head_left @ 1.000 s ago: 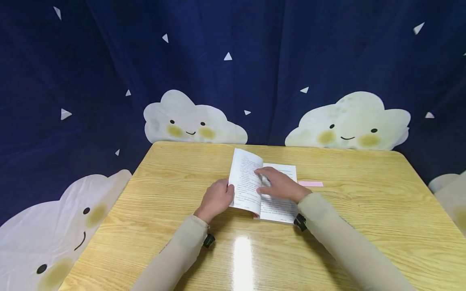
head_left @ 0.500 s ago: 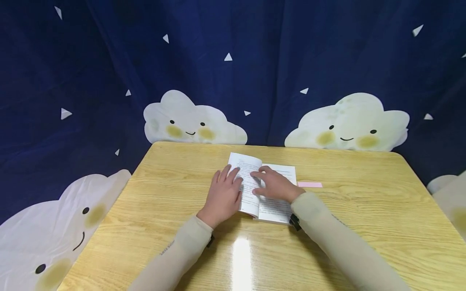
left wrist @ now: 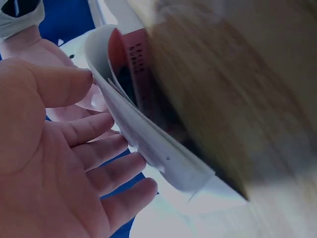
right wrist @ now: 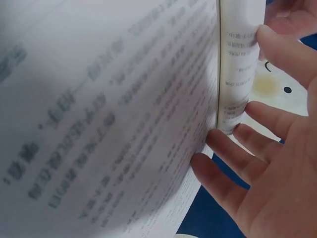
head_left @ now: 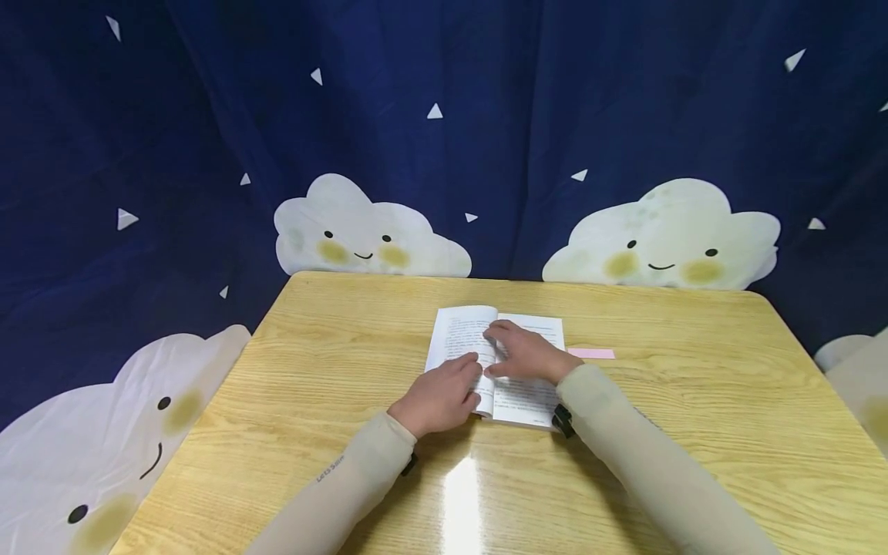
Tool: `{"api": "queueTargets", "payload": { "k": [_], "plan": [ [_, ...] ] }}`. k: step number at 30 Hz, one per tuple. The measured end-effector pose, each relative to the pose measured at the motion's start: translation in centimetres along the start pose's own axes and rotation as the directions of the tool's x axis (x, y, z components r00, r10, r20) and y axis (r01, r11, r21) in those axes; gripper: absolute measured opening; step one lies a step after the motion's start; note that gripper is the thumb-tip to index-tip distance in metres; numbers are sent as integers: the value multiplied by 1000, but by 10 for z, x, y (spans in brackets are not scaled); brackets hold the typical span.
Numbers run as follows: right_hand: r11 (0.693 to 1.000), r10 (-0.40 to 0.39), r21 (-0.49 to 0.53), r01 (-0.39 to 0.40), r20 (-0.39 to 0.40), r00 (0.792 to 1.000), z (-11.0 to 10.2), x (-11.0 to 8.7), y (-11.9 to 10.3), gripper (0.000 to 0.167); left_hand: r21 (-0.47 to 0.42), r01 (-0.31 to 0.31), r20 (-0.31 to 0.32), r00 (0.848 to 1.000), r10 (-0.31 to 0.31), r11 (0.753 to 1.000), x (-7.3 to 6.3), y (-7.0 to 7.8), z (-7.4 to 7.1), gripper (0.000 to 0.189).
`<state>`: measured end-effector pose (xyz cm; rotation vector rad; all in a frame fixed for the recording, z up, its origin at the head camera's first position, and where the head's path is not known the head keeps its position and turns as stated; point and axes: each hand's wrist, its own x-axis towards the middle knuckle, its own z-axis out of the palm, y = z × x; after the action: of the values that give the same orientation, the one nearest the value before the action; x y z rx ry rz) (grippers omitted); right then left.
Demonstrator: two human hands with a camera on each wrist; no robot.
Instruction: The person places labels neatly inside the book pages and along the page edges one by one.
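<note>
An open book with printed pages lies at the middle of the wooden table. Its left-hand pages bulge up beside the spine. My left hand rests on their lower part, fingers extended toward the spine. On the other side, my right hand reaches over the right page, its fingertips and thumb touching the paper along the spine. The right wrist view shows those fingers spread against the page. From the left wrist, a reddish cover shows under the curved pages.
A pink paper strip sticks out past the book's right edge onto the table. Behind the table hangs a dark blue curtain with smiling clouds.
My left hand has let go of the left pages' edge, turned palm down and slid toward the spine. Those pages have come down flatter. The right hand stays near the spine.
</note>
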<state>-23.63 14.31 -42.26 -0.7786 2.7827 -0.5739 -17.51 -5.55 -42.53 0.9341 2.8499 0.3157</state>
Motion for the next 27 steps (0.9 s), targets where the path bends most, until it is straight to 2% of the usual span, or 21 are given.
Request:
{"api": "queueTargets", "payload": {
  "k": [7, 13, 17, 21, 24, 27],
  "plan": [
    [1000, 31, 3, -31, 36, 999, -2, -1, 2, 75, 2, 16, 35, 999, -16, 1000, 3, -1, 3, 52],
    [999, 32, -7, -31, 72, 997, -3, 0, 3, 76, 35, 27, 49, 998, -29, 999, 5, -1, 5, 50],
    [1000, 24, -7, -24, 78, 997, -2, 0, 4, 78, 63, 19, 8, 1000, -20, 998, 7, -3, 4, 47],
    [1000, 29, -11, -28, 76, 997, -2, 0, 4, 78, 83, -14, -52, 998, 18, 996, 10, -9, 4, 43],
    [999, 36, -16, -35, 71, 997, -1, 0, 4, 79, 46, -42, -77, 996, 45, 998, 11, -13, 8, 42],
    [999, 43, -20, -42, 64, 997, 0, 1, 4, 78, -43, -44, -50, 998, 42, 998, 13, -15, 10, 44]
  ]
}}
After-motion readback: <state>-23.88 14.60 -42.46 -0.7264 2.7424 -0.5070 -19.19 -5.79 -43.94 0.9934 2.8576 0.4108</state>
